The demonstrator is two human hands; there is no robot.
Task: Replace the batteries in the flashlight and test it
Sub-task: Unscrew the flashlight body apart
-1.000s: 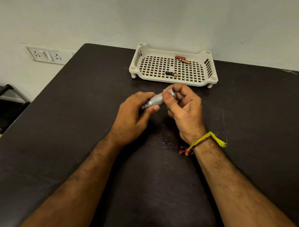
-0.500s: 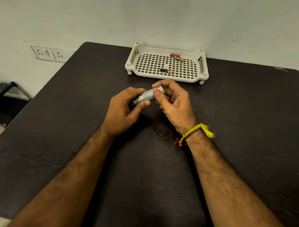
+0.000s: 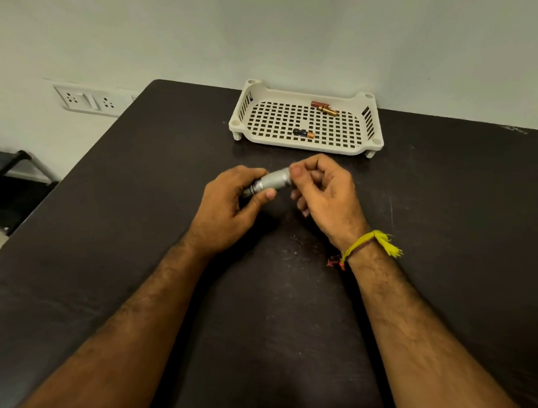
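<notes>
Fingers of the left hand [image 3: 227,205] curl round the darker end of the silver flashlight [image 3: 271,182], thumb pressed along its near side, while the right hand [image 3: 324,192] pinches the wider pale end between thumb and forefinger, its other fingers loosely curled beneath. So both hands hold the flashlight, which lies nearly level just above the black table [image 3: 109,241], a little past centre towards 12 o'clock. How much of the barrel sits inside the left palm cannot be told, since the fingers cover it.

Beyond the hands, at about 12 to 1 o'clock, a cream perforated tray [image 3: 305,146] stands on short feet near the far edge of the table, apart from the hands. In it lies a black-and-copper battery [image 3: 303,133] close to the near middle, and two copper-coloured batteries [image 3: 323,106] lie touching each other by the far wall. Nothing lies between the tray and the hands, though the right knuckles come near its front rim.

On the right wrist sits a yellow thread band [image 3: 371,242] with a frayed tail and a small red end. At 10 o'clock a white socket plate [image 3: 84,99] is fixed to the pale wall, and at 9 o'clock a dark low stand [image 3: 10,172] sits off the table's edge.
</notes>
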